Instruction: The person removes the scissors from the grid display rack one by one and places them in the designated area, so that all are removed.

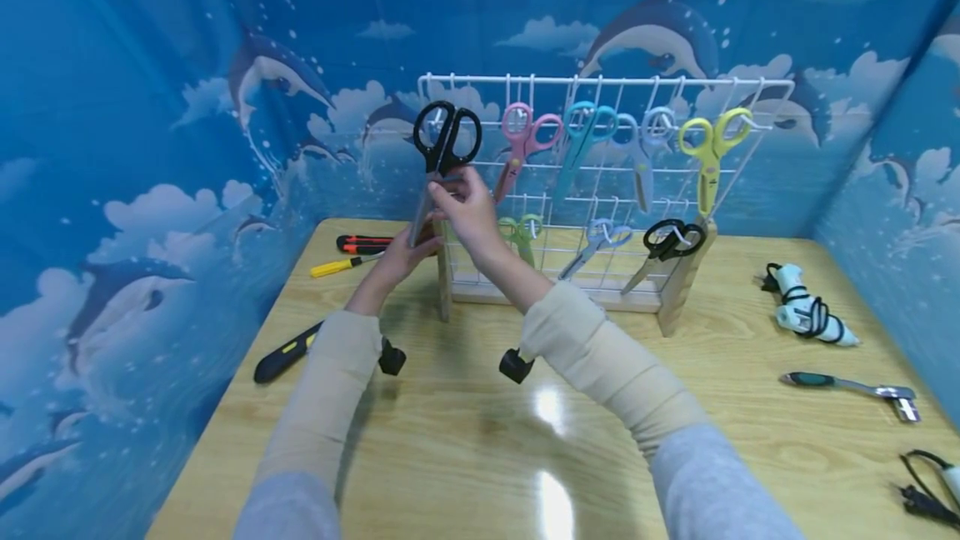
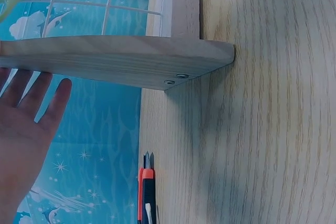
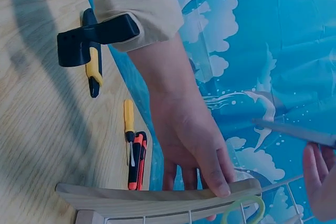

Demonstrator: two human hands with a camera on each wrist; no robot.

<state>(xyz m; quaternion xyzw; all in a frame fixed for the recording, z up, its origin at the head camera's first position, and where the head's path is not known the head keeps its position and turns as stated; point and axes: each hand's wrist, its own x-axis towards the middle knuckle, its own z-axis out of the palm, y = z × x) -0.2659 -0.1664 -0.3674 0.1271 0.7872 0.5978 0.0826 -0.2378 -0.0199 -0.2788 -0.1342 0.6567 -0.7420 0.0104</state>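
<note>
My right hand (image 1: 474, 215) pinches black-handled scissors (image 1: 447, 140) by the blades just below the handles. They stand with handles up at the left end of a white wire rack (image 1: 607, 82). In the right wrist view their blade (image 3: 294, 130) points away from the fingers. My left hand (image 1: 403, 261) holds the rack's left wooden side post (image 2: 121, 59), with its thumb over the post's edge in the right wrist view. Beside them on the upper row hang pink scissors (image 1: 517, 136), teal scissors (image 1: 579, 144), pale blue scissors (image 1: 641, 157) and yellow scissors (image 1: 711, 157).
Lower on the rack hang green scissors (image 1: 522, 236), blue scissors (image 1: 596, 244) and black scissors (image 1: 667, 244). Left lie a red-black utility knife (image 1: 363, 243), a yellow screwdriver (image 1: 337, 265) and a black-yellow tool (image 1: 285, 355). A corded pale-blue tool (image 1: 808, 307) and ratchet wrench (image 1: 847, 384) lie right.
</note>
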